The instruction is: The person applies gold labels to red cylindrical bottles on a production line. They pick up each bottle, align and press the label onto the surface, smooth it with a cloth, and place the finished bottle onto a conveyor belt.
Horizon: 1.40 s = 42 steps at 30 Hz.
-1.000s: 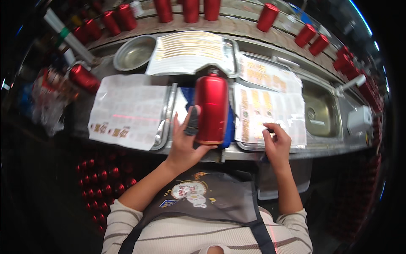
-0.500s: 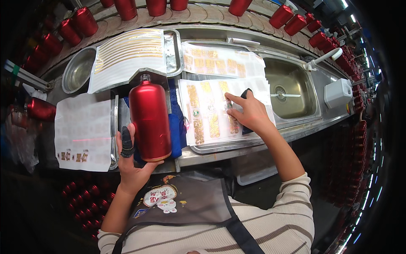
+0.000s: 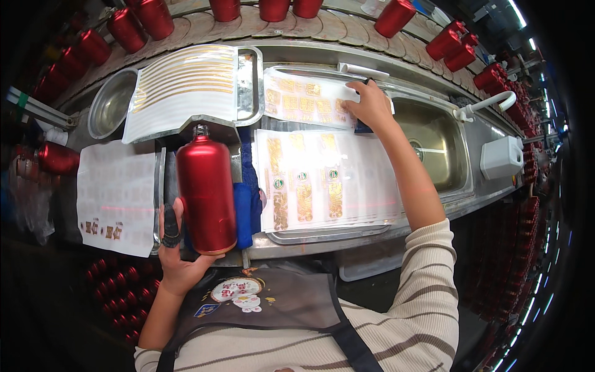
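Note:
My left hand [image 3: 180, 268] is closed around the lower end of a red metallic bottle [image 3: 206, 192], supporting its base, a dark finger cot on one finger. Upright and uncapped, the bottle points its threaded neck away from me. My right hand [image 3: 372, 106] reaches over the far sheet of gold decals [image 3: 300, 99], index finger and thumb apart at its right end. Under the palm shows the edge of a dark blue thing [image 3: 363, 126], mostly hidden, which seems held by the other fingers. Nearer lies a stack of decal sheets [image 3: 365, 180] with gold columns and green round marks.
A sheet of gold strips [image 3: 186, 80] lies at the back left beside a metal bowl [image 3: 111, 105]. Another decal sheet [image 3: 118, 192] lies left. At right are a water-filled sink [image 3: 434, 146], faucet [image 3: 489, 104] and white jug [image 3: 501, 157]. Red bottles [image 3: 273, 8] line a conveyor [image 3: 260, 28].
My right hand has moved from the near decal stack to the far sheet, the dark blue thing moving with it. The bottle sits slightly lower and further left. Conveyor bottles have shifted right.

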Tool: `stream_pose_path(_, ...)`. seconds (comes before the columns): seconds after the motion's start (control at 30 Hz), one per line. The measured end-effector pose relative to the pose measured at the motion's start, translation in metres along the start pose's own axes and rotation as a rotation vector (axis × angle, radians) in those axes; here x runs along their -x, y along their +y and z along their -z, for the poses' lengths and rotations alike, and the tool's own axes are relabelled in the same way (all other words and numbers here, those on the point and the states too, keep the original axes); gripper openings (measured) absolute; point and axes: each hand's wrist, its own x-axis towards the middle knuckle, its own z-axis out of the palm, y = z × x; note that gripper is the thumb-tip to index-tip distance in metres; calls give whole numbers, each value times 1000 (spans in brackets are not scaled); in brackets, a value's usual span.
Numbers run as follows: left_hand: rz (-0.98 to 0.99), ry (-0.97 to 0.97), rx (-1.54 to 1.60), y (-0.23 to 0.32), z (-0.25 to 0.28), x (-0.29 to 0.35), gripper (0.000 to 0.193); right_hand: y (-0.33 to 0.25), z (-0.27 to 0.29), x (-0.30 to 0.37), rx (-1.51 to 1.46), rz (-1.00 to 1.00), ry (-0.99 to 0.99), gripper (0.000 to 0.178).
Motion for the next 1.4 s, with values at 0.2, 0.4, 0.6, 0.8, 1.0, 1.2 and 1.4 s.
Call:
stream_pose_path(0.2,24,-1,72,-8,-1,4,115,-3,-7,-24,-2,48,-75,46)
stream_pose_path(0.4,117,-38,141,-5,4,-4,114,30,-22,-51,-44,168,-58,32)
stream_pose_path(0.6,68,-36,82,-2,0,-14,97,36,-25,-83,-78,184,-235,28)
stream_pose_path(0.8,-222,-84,-426,3,10,-20,77,23,-23,-85,-180,59,-88,20)
stream_pose_path(1.0,-126,-108,-111,-3,11,-26,109,-56,39,3,-85,117,98,21)
stream_pose_path(1.2,67,-143,220,-20,7,-19,97,-168,102,87,-524,208,-131,15)
stream_pose_path(1.4,73,-204,281,-19,5,-25,80,-233,134,109,-603,523,-335,14)
